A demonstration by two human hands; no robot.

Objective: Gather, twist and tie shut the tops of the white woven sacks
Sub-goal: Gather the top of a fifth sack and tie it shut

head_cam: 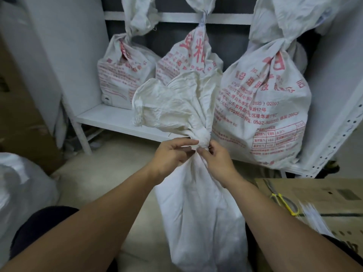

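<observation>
Soft, crumpling sack [196, 203] just in front of the shelf [117, 118]: your left hand [172, 154] and right hand [216, 160] pinch its gathered neck below the knot [203, 137], fingers [188, 142] curled, likely the firmest hold.

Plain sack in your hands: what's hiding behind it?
A left sack, middle sack and right sack, red-printed and tied, stand on a white shelf. The plain sack covers the middle sack's bottom with its flared top, so that part can't be seen.
</observation>
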